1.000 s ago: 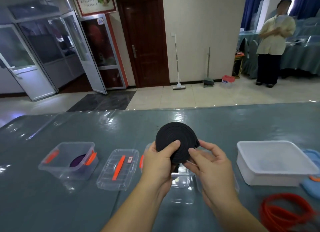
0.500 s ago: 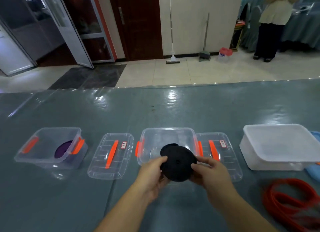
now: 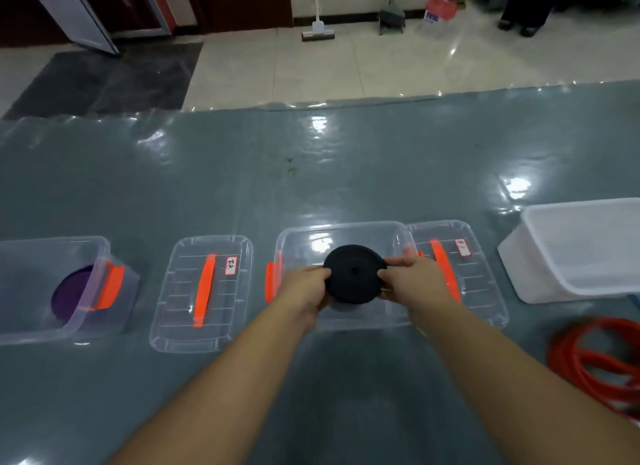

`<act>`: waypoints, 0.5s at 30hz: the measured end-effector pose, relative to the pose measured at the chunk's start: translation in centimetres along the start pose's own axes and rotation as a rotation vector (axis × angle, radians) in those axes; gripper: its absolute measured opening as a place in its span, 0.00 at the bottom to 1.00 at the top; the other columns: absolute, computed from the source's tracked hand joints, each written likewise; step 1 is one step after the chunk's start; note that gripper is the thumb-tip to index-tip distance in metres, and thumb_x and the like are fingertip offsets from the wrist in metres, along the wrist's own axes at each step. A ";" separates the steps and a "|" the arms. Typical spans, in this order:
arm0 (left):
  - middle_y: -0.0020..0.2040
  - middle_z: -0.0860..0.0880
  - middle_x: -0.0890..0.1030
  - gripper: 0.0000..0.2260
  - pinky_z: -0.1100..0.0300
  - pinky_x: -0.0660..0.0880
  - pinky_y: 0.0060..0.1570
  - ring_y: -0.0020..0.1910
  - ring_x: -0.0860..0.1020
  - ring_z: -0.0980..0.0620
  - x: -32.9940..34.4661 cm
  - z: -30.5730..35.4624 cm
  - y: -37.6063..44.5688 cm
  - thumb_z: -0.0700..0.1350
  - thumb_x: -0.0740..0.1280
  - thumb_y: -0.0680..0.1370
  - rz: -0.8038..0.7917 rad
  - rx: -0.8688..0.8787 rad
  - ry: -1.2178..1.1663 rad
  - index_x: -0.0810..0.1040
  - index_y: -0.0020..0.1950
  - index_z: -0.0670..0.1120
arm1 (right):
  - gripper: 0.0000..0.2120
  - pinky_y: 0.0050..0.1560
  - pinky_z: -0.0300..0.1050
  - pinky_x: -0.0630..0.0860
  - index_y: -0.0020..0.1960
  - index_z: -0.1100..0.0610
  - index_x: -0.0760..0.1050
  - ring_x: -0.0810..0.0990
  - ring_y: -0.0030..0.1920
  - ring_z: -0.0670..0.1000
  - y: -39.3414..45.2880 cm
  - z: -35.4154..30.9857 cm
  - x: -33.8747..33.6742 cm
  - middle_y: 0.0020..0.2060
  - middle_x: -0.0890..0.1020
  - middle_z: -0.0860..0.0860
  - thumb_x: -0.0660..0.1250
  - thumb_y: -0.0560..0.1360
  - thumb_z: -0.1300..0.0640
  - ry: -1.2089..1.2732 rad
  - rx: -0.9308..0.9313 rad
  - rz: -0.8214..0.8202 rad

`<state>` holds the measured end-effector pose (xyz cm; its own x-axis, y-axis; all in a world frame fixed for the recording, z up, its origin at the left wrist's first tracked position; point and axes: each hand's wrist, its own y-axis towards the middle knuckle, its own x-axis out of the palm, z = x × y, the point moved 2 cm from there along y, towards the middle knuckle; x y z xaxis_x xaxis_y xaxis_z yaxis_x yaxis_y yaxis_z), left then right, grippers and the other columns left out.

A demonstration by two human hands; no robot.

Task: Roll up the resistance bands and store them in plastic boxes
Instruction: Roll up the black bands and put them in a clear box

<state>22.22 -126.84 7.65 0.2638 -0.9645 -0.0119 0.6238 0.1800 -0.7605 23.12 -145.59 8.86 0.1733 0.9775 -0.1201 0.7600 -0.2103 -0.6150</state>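
Head view: the rolled black band (image 3: 354,274), a second ago raised upright before the camera, now lies flat over the open clear box (image 3: 341,234). The left hand (image 3: 302,290) and right hand (image 3: 408,280) pinch its opposite edges, fingers curled on it, both forearms stretched forward over the table (image 3: 311,173)

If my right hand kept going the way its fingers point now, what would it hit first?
The right hand points leftward, fingers already on the rolled black band. Past the band it would likely meet the left hand on the far side, though depth is unclear.
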 end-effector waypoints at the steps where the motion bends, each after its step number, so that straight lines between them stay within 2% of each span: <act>1: 0.47 0.41 0.85 0.10 0.53 0.79 0.53 0.44 0.81 0.46 0.1 0.1 0.9 0.36 0.66 0.82 0.018 -0.013 -0.004 0.83 0.44 0.45 | 0.10 0.41 0.52 0.86 0.51 0.61 0.83 0.87 0.46 0.62 1.2 0.3 0.5 0.49 0.86 0.62 0.70 0.75 0.73 -0.029 0.000 0.007; 4: 0.46 0.41 0.85 0.10 0.47 0.81 0.61 0.47 0.82 0.43 0.2 -0.1 3.2 0.37 0.67 0.80 0.093 0.003 0.058 0.82 0.40 0.47 | 0.12 0.45 0.57 0.87 0.44 0.54 0.85 0.88 0.45 0.61 4.3 1.4 1.7 0.43 0.87 0.58 0.71 0.74 0.70 -0.159 -0.007 0.036; 6: 0.45 0.43 0.85 0.12 0.42 0.82 0.60 0.50 0.84 0.40 0.1 -0.4 4.1 0.37 0.67 0.80 0.113 0.001 0.116 0.82 0.40 0.49 | 0.11 0.46 0.59 0.87 0.39 0.50 0.85 0.88 0.43 0.58 5.9 2.3 2.2 0.39 0.88 0.53 0.73 0.71 0.67 -0.247 -0.006 0.049; 8: 0.45 0.45 0.86 0.14 0.43 0.83 0.57 0.50 0.85 0.41 0.3 -0.8 5.2 0.34 0.66 0.78 0.091 -0.014 0.172 0.84 0.40 0.51 | 0.11 0.48 0.59 0.86 0.42 0.49 0.87 0.88 0.45 0.57 7.2 3.1 2.7 0.41 0.88 0.51 0.73 0.70 0.65 -0.310 -0.017 0.050; 10: 0.46 0.46 0.87 0.14 0.42 0.84 0.56 0.50 0.86 0.42 0.5 -1.2 6.4 0.34 0.67 0.75 0.092 -0.019 0.231 0.85 0.40 0.52 | 0.13 0.50 0.56 0.86 0.50 0.53 0.88 0.87 0.46 0.55 8.0 3.3 3.2 0.43 0.88 0.50 0.71 0.71 0.65 -0.401 -0.033 0.055; 12: 0.48 0.46 0.86 0.12 0.43 0.84 0.55 0.50 0.85 0.42 0.6 -1.4 7.3 0.36 0.67 0.75 0.131 -0.018 0.272 0.82 0.43 0.53 | 0.16 0.50 0.55 0.86 0.55 0.54 0.87 0.87 0.46 0.55 8.8 3.6 3.6 0.45 0.88 0.51 0.69 0.71 0.66 -0.449 -0.025 0.065; 15: 0.51 0.47 0.84 0.11 0.45 0.84 0.55 0.51 0.84 0.43 1.1 -1.4 7.8 0.37 0.68 0.76 0.179 -0.016 0.307 0.78 0.46 0.54 | 0.17 0.52 0.56 0.86 0.57 0.56 0.85 0.86 0.49 0.56 9.7 4.3 4.0 0.47 0.87 0.53 0.68 0.72 0.68 -0.448 0.004 0.096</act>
<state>26.38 -126.71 0.80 0.1334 -0.9314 -0.3386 0.5751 0.3510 -0.7389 28.50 -143.66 -0.93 -0.0455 0.8639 -0.5016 0.7512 -0.3014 -0.5872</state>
